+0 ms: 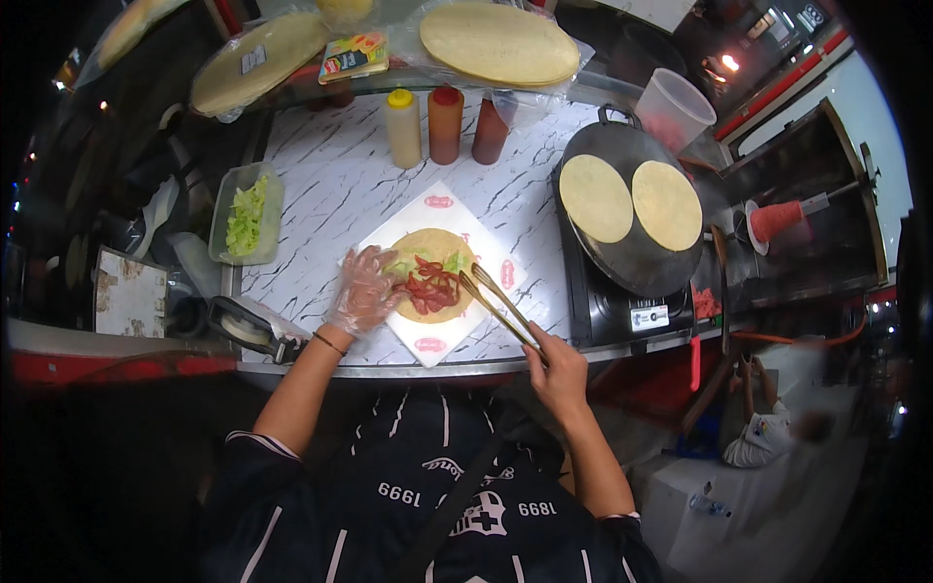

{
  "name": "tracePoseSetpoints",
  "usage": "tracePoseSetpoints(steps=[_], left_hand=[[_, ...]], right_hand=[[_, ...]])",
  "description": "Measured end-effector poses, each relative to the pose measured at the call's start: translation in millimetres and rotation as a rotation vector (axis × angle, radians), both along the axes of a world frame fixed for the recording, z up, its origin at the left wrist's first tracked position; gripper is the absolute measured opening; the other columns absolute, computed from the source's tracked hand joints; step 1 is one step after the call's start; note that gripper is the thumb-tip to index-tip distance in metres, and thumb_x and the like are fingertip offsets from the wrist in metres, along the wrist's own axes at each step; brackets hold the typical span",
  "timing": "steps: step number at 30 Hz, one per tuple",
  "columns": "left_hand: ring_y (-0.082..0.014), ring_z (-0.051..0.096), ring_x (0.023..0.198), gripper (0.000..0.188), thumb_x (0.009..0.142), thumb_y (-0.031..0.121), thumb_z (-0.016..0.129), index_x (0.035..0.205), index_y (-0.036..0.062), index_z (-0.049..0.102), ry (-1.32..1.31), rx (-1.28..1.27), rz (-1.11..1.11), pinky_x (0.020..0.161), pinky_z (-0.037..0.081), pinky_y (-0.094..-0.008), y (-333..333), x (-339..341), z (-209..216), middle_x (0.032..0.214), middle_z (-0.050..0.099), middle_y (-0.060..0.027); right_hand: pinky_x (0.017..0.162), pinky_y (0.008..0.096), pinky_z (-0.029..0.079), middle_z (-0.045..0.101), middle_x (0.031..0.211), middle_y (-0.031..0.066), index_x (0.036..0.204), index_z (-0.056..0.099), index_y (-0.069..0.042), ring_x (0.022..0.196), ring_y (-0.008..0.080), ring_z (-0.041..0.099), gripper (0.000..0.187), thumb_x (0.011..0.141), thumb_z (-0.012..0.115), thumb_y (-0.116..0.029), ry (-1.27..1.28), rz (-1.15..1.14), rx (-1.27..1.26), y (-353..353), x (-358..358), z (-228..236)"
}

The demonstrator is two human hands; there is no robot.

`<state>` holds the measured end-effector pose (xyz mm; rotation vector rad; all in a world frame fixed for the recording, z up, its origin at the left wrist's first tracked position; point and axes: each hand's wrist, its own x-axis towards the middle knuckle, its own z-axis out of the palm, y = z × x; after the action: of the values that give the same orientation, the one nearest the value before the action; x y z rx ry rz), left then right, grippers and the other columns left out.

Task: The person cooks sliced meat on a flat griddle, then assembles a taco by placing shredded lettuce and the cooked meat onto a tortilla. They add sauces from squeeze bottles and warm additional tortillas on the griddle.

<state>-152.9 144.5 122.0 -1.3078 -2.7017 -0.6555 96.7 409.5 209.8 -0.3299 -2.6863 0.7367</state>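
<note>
A round tortilla point(424, 310) lies on a square white printed paper sheet point(428, 347) in front of me. Strips of reddish meat point(431, 291) and a little shredded lettuce point(453, 262) are spread over it. My left hand point(363, 291), in a clear plastic glove, rests at the tortilla's left edge with its fingers spread, the tips touching the edge. From the right, my bare right hand point(558, 372) grips metal tongs point(501, 309). The tongs' two tips are apart, at the right side of the filling, and nothing shows between them.
A lettuce tub point(219, 228) stands at left. Three squeeze bottles point(444, 126) line the back, below stacked tortillas point(499, 44). Two tortillas point(595, 198) heat on a black griddle point(630, 267) at right, near a red-handled knife point(695, 360). Another person point(760, 437) sits at lower right.
</note>
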Motion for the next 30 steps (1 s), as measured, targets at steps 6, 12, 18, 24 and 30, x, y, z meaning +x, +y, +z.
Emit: tracePoseSetpoints(steps=[6,12,18,24,30], left_hand=[[-0.0366,0.044,0.143,0.055,0.084,0.04,0.081,0.129,0.0129,0.067,-0.097,0.163,-0.002,0.12,0.025,-0.0622,10,0,10,0.147,0.057,-0.0142],[-0.0408,0.035,0.15,0.083,0.08,0.058,0.08,0.146,0.014,0.055,-0.176,-0.12,0.022,0.124,0.017,-0.063,40,26,36,0.155,0.05,-0.0173],[-0.0369,0.047,0.143,0.07,0.081,0.033,0.086,0.14,0.0066,0.059,-0.031,0.177,0.203,0.12,0.031,-0.0535,23,31,51,0.149,0.054,-0.0197],[-0.022,0.065,0.118,0.046,0.088,0.009,0.078,0.13,-0.0038,0.063,-0.693,0.294,0.162,0.104,0.051,-0.0367,12,45,66,0.126,0.069,-0.0139],[-0.0203,0.065,0.116,0.048,0.087,0.0,0.077,0.132,-0.0012,0.061,-1.004,0.517,0.308,0.105,0.05,-0.0348,-23,74,89,0.126,0.069,-0.011]], right_hand=[[0.062,0.039,0.05,0.061,0.077,0.0108,0.133,0.067,-0.007,0.066,0.028,0.062,0.049,0.086,0.08,-0.011,0.122,-0.057,0.022,71,36,44],[0.069,0.042,0.051,0.063,0.089,0.0089,0.131,0.069,-0.012,0.08,0.0288,0.062,0.048,0.084,0.076,-0.007,0.06,-0.24,0.595,213,96,127],[0.07,0.0395,0.048,0.062,0.089,0.0036,0.126,0.074,-0.016,0.079,0.0244,0.058,0.049,0.079,0.066,-0.007,0.111,-0.099,0.917,297,92,129],[0.071,0.0384,0.043,0.057,0.079,0.0057,0.127,0.074,-0.018,0.076,0.0237,0.057,0.042,0.085,0.069,-0.011,0.241,-0.075,0.896,337,18,144],[0.071,0.0427,0.052,0.068,0.087,0.0146,0.125,0.071,-0.007,0.078,0.0339,0.067,0.039,0.088,0.076,-0.015,0.323,-0.285,0.346,365,24,173]])
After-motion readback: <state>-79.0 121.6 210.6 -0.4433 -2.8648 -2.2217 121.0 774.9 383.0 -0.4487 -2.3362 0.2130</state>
